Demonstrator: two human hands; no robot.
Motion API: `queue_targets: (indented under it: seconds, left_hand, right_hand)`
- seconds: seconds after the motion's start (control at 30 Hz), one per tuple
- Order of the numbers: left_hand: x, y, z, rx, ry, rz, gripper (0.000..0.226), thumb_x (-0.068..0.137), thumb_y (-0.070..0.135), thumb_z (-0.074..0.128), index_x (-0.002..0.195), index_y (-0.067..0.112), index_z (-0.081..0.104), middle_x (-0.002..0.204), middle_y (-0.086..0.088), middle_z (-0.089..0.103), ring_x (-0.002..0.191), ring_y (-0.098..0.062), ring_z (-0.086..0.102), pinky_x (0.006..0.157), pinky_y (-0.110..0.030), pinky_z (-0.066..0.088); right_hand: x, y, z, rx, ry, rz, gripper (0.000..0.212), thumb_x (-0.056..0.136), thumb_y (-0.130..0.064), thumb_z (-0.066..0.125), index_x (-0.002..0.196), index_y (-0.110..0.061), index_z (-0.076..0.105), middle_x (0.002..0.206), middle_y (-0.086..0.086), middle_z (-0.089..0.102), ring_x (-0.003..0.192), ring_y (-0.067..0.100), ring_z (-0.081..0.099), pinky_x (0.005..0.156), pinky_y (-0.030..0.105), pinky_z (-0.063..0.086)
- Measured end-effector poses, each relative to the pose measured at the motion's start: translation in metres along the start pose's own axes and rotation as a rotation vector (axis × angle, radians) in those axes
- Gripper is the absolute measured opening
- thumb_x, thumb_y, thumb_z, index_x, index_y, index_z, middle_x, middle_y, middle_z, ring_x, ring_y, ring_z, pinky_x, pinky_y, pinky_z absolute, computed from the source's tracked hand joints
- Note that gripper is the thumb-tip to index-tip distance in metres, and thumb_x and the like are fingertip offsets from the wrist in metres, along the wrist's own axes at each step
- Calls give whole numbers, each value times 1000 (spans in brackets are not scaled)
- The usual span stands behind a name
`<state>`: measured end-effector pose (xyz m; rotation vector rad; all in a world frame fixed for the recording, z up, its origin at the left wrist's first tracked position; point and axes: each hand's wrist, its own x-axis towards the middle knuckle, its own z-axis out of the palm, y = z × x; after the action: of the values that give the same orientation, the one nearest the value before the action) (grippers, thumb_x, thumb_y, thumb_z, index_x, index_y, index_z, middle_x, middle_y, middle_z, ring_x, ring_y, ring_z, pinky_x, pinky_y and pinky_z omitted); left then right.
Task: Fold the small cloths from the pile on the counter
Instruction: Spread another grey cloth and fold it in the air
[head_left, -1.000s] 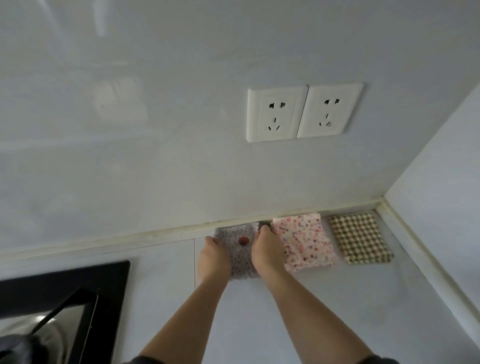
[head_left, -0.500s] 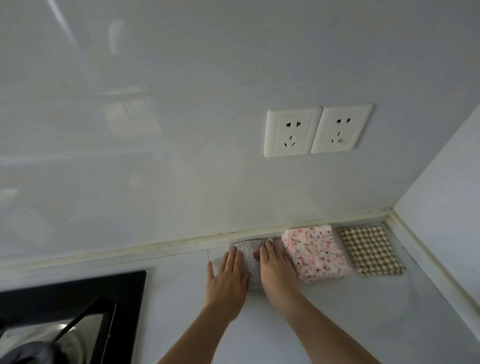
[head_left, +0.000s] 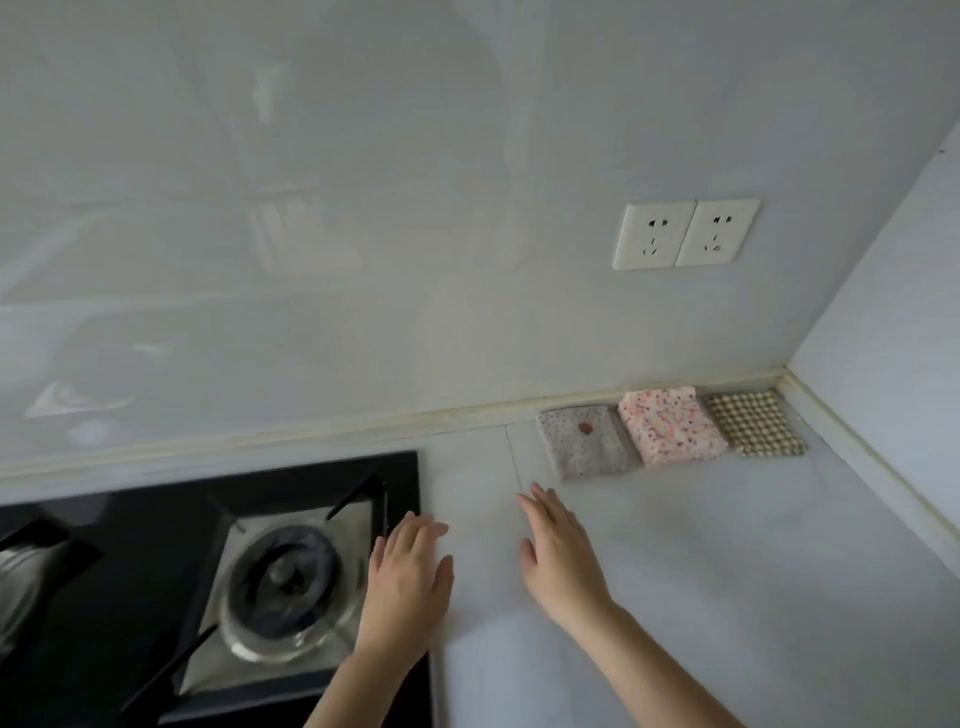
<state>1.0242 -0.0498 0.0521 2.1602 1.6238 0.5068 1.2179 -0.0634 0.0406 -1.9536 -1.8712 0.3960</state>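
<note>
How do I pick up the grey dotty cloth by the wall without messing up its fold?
Take the grey dotted cloth by its near left corner, coming from the front-left. It lies flat and folded, with its back edge by the wall and the pink speckled cloth against its right side, so only those two edges look free.

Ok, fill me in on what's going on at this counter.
A person is partway through folding small cloths. Three folded ones lie side by side on the counter along the back wall: a grey dotted cloth, a pink speckled cloth and a brown checked cloth. Both hands are open and hold nothing: the left hand at the gas hob's edge, the right hand over bare counter.
</note>
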Motion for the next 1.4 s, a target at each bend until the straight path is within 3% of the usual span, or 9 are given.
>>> queue_targets:
  seconds: [0.1,0.3,0.43,0.57,0.7,0.83,1.0,1.13,1.4]
  left_hand:
    - [-71,-39,-51,-54,123,30,30,87,24,48,113,18,62,123,3,59,122,-23,52,102,-39,40]
    - [-213,-117,-144,-118,225,13,27,92,14,57,117,20,60,123,12,54,122,-13,47,102,-33,41]
    - [-269,-168,-189,-168,286,-58,26,93,13,56,118,18,60,125,10,54,123,-13,47,98,-35,44]
    - [-287,-213,-221,-180,338,-105,26,93,13,55,118,18,60,124,10,54,119,-14,50,97,-32,45]
    - [-288,-264,-244,-176,360,-148,23,93,12,55,115,19,62,122,13,54,114,-7,48,90,-19,41]
    - [-277,-326,-268,-150,367,-219,22,93,11,56,112,20,63,119,16,54,115,-8,47,94,-26,40]
    - [-272,-405,-316,-112,435,-344,21,91,9,57,108,19,66,116,14,56,112,-11,50,93,-27,40]
    - [-284,-467,-356,-66,464,-445,20,91,9,59,106,20,66,114,13,55,111,-14,50,91,-28,40]
    - [-288,-629,-443,87,410,-520,19,84,5,67,99,17,68,114,-1,62,107,-27,58,87,-42,47]
  right_hand:
    - [-55,-73,8,120,47,-34,50,93,-8,50,143,-9,44,154,7,36,145,22,30,115,25,20]
    - [-158,-231,36,281,59,-125,44,94,-13,54,137,-18,49,141,-6,47,131,8,44,103,3,22]
    - [-183,-309,61,293,-7,-163,44,96,-19,54,139,-23,45,143,-9,45,132,5,41,104,10,26]
    - [-179,-361,79,266,-71,-192,43,98,-19,52,139,-25,45,142,-12,43,131,1,40,96,2,23]
    - [-156,-402,108,288,-137,-226,41,98,-17,50,139,-24,46,141,-13,44,130,1,41,99,8,28]
    - [-119,-452,153,314,-206,-271,40,98,-18,49,138,-25,46,140,-13,44,120,0,45,91,8,31]
    - [-73,-539,203,310,-363,-391,40,98,-16,48,138,-20,46,139,-8,44,129,7,42,99,13,33]
    - [-45,-611,236,274,-472,-461,40,98,-16,46,138,-22,46,141,-8,44,125,10,47,105,29,40]
    - [7,-760,331,152,-613,-603,44,96,-13,41,140,-17,43,146,-1,40,133,18,38,108,35,37]
